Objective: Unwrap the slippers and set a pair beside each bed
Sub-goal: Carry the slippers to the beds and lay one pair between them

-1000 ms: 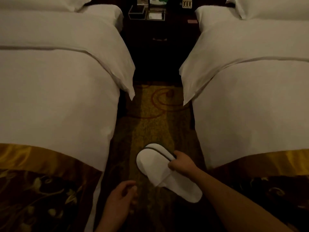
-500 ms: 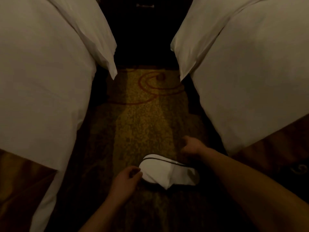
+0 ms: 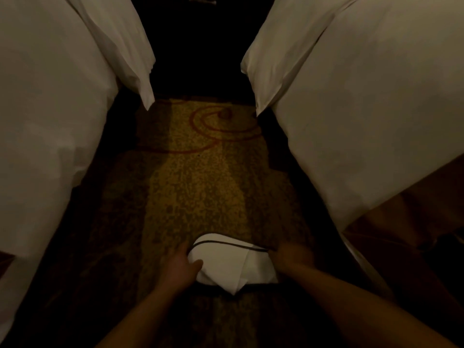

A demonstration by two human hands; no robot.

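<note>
Slippers (image 3: pixel 226 264): white with dark piping, down at the carpet (image 3: pixel 200 187) in the aisle between the two beds, at the near end and roughly midway between them. They read to me as one flat bundle with a folded flap at the near corner. I cannot separate one slipper from the other, and I see no wrapper on them.
Left hand (image 3: pixel 179 268): on the bundle's left end, with the thumb laid over the top face and the fingers running along the edge. I take this as a light pinch, there to steady that end while the other hand works.
Right hand (image 3: pixel 293 254): at the bundle's right end, smeared by motion. I cannot tell whether it grasps the fabric or merely touches it.
Left bed (image 3: pixel 55 116): white cover hanging down beside the aisle, its turned-down corner pointing at the floor.
Right bed (image 3: pixel 364 116): the same, with a brown runner (image 3: pixel 406 222) across its foot.
Step in hand: my judgement is that the pair is being opened out or set down here, with the hands at opposite ends so the two slippers can be drawn apart.
Left to do: neither bed has a pair set alongside it. The bundle sits mid-aisle, close to neither.
Risk: dim light and blur make contact hard to judge from my end.
</note>
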